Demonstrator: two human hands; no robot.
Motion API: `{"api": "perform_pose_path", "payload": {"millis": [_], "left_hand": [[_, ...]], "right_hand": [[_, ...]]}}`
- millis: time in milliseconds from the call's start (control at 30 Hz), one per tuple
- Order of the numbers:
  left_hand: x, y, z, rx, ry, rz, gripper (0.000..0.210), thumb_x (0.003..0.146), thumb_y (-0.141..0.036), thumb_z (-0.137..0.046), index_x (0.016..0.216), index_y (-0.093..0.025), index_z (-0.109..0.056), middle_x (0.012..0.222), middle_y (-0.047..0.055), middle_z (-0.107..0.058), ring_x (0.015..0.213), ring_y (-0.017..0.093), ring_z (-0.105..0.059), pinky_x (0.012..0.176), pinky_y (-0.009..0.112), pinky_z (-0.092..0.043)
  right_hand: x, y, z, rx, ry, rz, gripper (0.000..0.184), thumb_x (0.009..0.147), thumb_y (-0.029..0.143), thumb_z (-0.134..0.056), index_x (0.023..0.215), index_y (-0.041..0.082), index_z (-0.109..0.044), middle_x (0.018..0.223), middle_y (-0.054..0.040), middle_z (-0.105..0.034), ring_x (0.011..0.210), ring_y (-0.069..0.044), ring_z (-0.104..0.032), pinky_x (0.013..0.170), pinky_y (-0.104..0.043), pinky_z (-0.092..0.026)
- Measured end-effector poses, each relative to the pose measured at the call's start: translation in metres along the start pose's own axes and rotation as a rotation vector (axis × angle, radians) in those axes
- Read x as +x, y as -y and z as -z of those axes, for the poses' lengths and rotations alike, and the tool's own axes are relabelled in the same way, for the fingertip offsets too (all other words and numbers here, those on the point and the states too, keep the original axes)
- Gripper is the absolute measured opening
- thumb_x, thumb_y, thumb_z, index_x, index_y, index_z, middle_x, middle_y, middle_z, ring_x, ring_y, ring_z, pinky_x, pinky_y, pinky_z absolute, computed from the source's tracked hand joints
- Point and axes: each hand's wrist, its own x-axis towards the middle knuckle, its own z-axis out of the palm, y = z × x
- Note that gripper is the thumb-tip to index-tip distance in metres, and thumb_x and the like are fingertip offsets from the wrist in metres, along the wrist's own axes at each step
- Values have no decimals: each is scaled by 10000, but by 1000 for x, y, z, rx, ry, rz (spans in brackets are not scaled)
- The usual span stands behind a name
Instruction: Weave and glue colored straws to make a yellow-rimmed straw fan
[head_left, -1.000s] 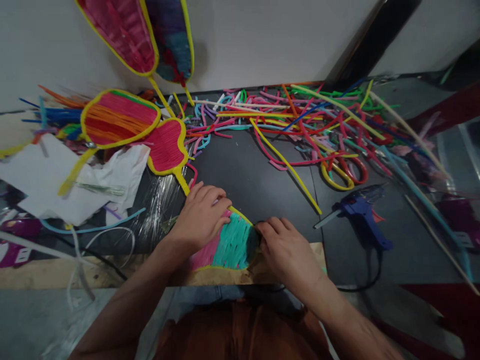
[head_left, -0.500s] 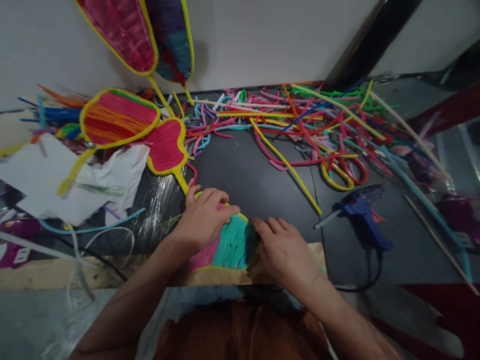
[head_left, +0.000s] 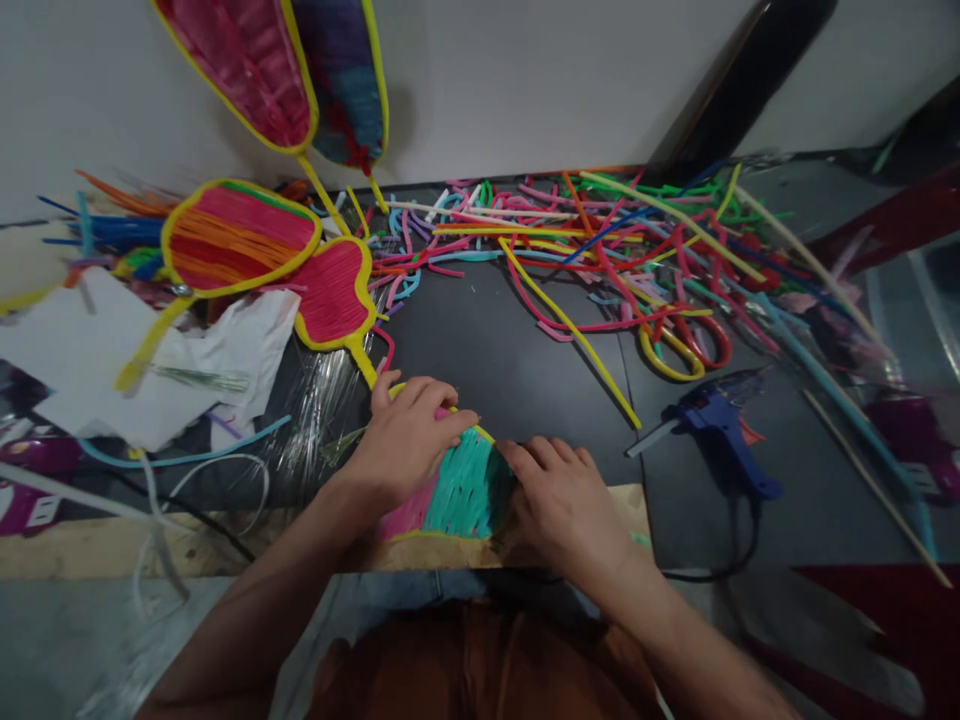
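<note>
A teal and pink panel of packed pipe cleaners with a yellow rim [head_left: 463, 490] lies at the table's front edge on a strip of brown paper or board. My left hand [head_left: 405, 435] rests over its left part, fingers curled over the far rim and thumb pressed on the surface. At the panel's right end, my right hand [head_left: 559, 495] has its fingers bent and pressed together on the dark edge. That hand's thumb is mostly hidden, and so is the panel's right tip. A yellow stem [head_left: 363, 362] from a pink pipe-cleaner shape [head_left: 335, 293] reaches down close to my left fingers.
A blue hot glue gun [head_left: 724, 435] lies to the right, below scissors with red and yellow handles [head_left: 671, 355]. Loose pipe cleaners [head_left: 525, 225] are heaped along the wall. White paper [head_left: 112, 360] and an orange-red pipe-cleaner shape [head_left: 240, 240] lie left.
My right hand's fingers have shifted very slightly at the panel's edge. My left hand and the panel stay where they were.
</note>
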Motion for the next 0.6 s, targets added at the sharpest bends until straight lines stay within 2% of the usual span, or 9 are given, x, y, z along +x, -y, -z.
{"api": "perform_pose_path", "payload": {"millis": [133,300,433,600], "left_hand": [[-5,-1,-3,12,-81,-105,298,914,-150,-467,1137,-260,-631,1186,71,-617,1175,259,-502,1094,592,-172],[-16,-10,-8,-26,-101,-279,202,945,-224,-490,1078,-186,-638,1180,60,-655,1174,236,-522,1088,480,-316],[-22,-16,-11,-45,-110,-291,170,907,-229,-576,1054,-175,-644,1134,68,-668,1114,217,-559,1066,447,-363],[-23,-14,-15,-42,-106,-264,178,903,-239,-589,1068,-204,-647,1188,56,-659,1153,226,-541,1070,465,-363]], "right_hand": [[0,0,-1,-3,-5,6,418,873,142,-479,1279,226,-529,1009,-91,-643,908,-237,-552,722,-347,-327],[0,0,-2,-1,-6,9,406,899,157,-452,1290,236,-524,1028,-98,-642,918,-245,-553,722,-353,-330],[0,1,0,19,13,8,390,910,163,-439,1280,241,-534,1055,-95,-645,934,-251,-552,733,-365,-329],[-1,0,1,37,39,12,386,918,189,-449,1294,234,-525,1080,-100,-646,952,-248,-551,741,-366,-328]]}}
